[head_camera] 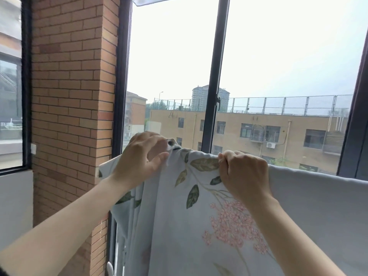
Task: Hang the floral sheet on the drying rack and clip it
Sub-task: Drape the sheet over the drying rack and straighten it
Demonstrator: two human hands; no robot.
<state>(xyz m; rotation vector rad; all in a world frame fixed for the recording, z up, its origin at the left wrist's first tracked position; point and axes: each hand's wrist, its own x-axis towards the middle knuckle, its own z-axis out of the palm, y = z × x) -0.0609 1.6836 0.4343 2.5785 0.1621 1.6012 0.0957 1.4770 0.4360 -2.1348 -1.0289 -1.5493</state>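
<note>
Right grip (pixel 245 174): fingers curled, clamped on the top fold of the floral sheet (pixel 199 226). Left grip (pixel 143 156): fingertips pinch a small white object (pixel 170 144) at the same fold, thumb on the cloth; clip or not, cannot tell. Sheet hangs draped over a bar hidden under it, before the window (pixel 278 66). Plain pale cloth (pixel 318 202) hangs beside it, right. Brick pillar (pixel 73 96) left.

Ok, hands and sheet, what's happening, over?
Left hand pinches white clip at top edge. Right hand grips floral sheet, hanging draped. Nothing blocking.
</note>
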